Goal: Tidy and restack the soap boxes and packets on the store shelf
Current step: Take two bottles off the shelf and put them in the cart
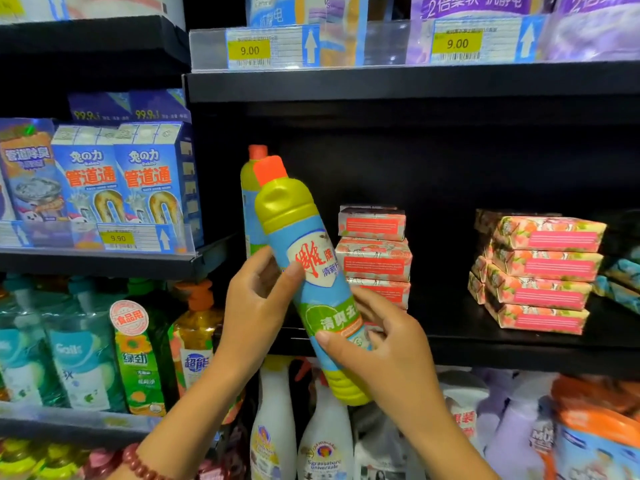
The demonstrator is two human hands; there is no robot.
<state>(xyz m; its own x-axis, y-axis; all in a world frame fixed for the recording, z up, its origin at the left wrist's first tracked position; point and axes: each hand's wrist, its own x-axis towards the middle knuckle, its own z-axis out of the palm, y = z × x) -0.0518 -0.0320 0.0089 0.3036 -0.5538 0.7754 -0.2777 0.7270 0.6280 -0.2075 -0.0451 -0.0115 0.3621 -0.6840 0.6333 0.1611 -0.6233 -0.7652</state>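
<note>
A yellow-green cleaner bottle [304, 258] with a blue label and orange cap is tilted in front of the black middle shelf [519, 341]. My left hand [256, 306] grips its middle from the left, thumb on the label. My right hand [384, 344] grips its lower part. A second bottle of the same kind [251, 199] stands upright behind it on the shelf. A short stack of pink-white soap boxes [374, 251] stands just right of the bottles. A taller, slightly uneven stack of soap boxes [540, 271] stands further right.
Blue drain-cleaner cartons [121, 174] fill the left shelf, with dish-soap bottles [138, 355] below. White spray bottles [301, 434] and purple refill packs [519, 427] stand on the lower shelf. Blue packets [620, 282] lie at the far right. Price tags [249, 50] line the upper shelf edge.
</note>
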